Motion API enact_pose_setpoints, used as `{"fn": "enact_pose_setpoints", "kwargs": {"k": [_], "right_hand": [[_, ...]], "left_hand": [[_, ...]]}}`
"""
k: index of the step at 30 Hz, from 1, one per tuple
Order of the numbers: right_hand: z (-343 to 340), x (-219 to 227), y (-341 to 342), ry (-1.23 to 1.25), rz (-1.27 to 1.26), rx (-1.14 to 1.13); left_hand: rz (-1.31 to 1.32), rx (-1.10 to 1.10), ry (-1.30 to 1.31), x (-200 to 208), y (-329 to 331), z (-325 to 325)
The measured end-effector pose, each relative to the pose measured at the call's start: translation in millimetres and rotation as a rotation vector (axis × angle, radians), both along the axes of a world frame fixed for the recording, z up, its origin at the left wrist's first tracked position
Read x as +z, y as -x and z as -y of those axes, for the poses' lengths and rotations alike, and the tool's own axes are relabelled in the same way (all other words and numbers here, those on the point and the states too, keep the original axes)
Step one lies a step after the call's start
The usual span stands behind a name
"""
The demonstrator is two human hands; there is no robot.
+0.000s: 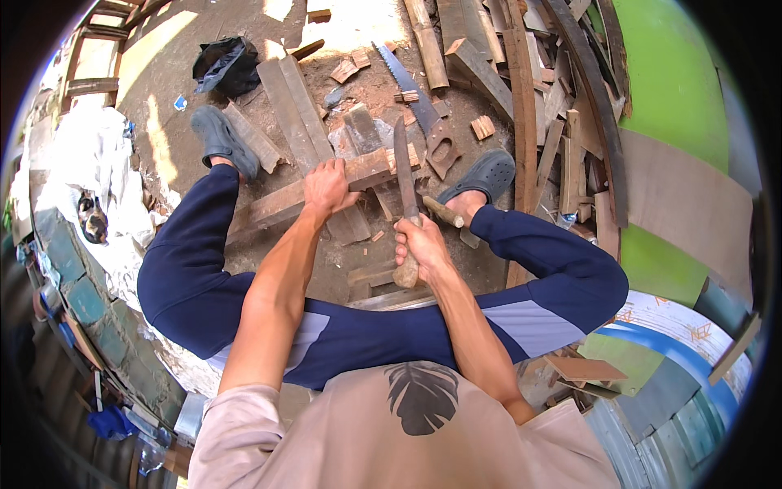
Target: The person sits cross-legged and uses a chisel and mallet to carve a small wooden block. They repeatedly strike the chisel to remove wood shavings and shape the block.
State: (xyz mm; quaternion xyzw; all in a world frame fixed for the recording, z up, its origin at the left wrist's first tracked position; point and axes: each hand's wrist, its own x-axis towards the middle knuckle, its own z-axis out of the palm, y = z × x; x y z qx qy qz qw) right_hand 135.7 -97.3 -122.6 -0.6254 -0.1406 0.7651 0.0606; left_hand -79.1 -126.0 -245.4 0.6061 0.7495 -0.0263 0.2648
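Down on the dirt floor [195, 73] sits the person, knees spread wide, and right between the feet lies a long brown squared timber beam [326, 189], running slantwise from lower left up to the right. The left hand [327, 187] sits on top of that beam, fingers wrapped over it, pinning it down. The right hand [419, 247] is just this side of the beam, closed tight round the pale wooden handle of a long dark-bladed machete [403, 167]; the blade points away from the body and crosses over the beam's right end. Beyond the beam, a grey-bladed hand saw with a brown handle [423, 110] lies flat among wood offcuts. Grey rubber clogs flank the beam, one [221, 140] to its left, one [482, 175] to its right.
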Motion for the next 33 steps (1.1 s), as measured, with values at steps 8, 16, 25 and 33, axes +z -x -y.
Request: {"fn": "enact_pose_setpoints", "kwargs": {"k": [8,16,25,33], "right_hand": [[-3,0,1,-0.244,0.105,-0.024],[-23,19,-11,-0.432,-0.009,-0.318],[-23,33,-20,-0.315,-0.013,-0.145],[-21,41,-19,-0.121,-0.015,-0.016]], "left_hand": [[-0.017,0.002,-0.019,2,-1,-2],[-0.027,0.045,-0.024,5,-2,-1],[-0.041,0.051,-0.087,-4,-4,4],[-0.049,0.045,-0.044,2,-3,3]]}}
